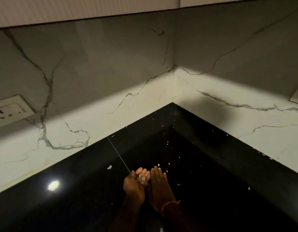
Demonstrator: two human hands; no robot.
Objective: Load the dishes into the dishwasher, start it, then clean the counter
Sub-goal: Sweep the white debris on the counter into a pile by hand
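Both forearms are bare; no sleeves are visible. The left hand (134, 185) carries no ring or band. The right hand (159, 186) has short, pale fingernails. An orange-red thread band (170, 205) encircles the right wrist.

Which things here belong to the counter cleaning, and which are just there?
Job:
- left hand, cupped, holding gathered scraps
- right hand, flat, fingers straight, beside it
- black counter
- loose white bits scattered on it

Just there:
- wall socket
- marble wall
- upper cabinets
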